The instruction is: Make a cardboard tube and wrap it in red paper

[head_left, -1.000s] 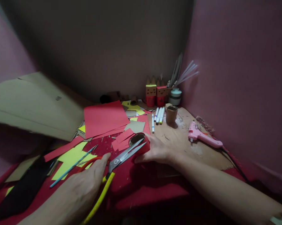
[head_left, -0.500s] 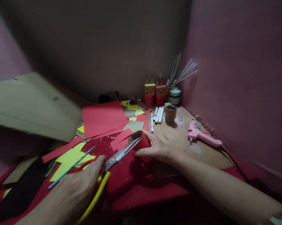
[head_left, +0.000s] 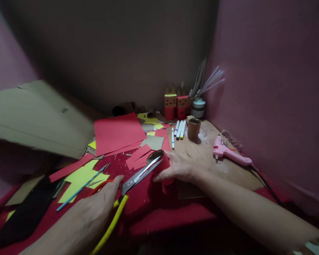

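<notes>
My left hand is closed on the handles of a pair of scissors with one yellow and one red handle. Their blades are slightly apart and point up and right, with the tips at the mouth of a cardboard tube wrapped in red paper. My right hand grips that tube from the right side, its open end tilted toward the left. Whether the blades touch the rim I cannot tell. Red paper scraps lie just beyond the scissors.
Red sheets, yellow paper and a blue pencil-like stick lie to the left. Several markers, a plain cardboard tube and a pink glue gun are on the right. Two decorated boxes stand behind.
The scissors have shifted slightly right along with my left hand, and their blades have turned a little. My right hand keeps its hold on the red tube. The whole view has moved slightly.
</notes>
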Motion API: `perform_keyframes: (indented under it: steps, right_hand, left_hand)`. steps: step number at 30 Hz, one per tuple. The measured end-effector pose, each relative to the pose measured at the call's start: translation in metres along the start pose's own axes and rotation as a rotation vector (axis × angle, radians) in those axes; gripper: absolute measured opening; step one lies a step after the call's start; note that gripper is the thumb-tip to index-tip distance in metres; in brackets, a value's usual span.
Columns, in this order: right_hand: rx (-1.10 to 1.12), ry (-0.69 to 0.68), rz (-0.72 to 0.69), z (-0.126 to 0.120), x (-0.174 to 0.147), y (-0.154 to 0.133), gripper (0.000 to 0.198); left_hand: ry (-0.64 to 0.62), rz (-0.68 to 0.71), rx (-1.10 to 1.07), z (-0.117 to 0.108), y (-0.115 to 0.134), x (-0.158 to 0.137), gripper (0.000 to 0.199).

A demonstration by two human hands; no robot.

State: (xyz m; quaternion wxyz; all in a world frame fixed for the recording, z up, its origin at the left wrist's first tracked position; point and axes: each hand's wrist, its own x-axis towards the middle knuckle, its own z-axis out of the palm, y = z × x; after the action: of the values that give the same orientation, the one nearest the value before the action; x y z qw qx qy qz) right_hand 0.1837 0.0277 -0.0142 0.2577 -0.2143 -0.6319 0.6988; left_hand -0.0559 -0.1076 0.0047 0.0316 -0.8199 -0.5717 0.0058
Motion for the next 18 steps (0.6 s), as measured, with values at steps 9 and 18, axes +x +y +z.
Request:
perform_keyframes:
  steps: [9,18]
  right_hand:
    - [-0.079,0.052,0.025,0.003,-0.001,-0.006,0.046]
    - [-0.123,0.149,-0.061,0.004,0.004,0.009,0.044]
  left_hand:
    - [0.078,0.05,0.041,0.001,0.001,0.002,0.05]
    - [0.123,-0.063,-0.015,0.015,0.001,-0.004,0.051]
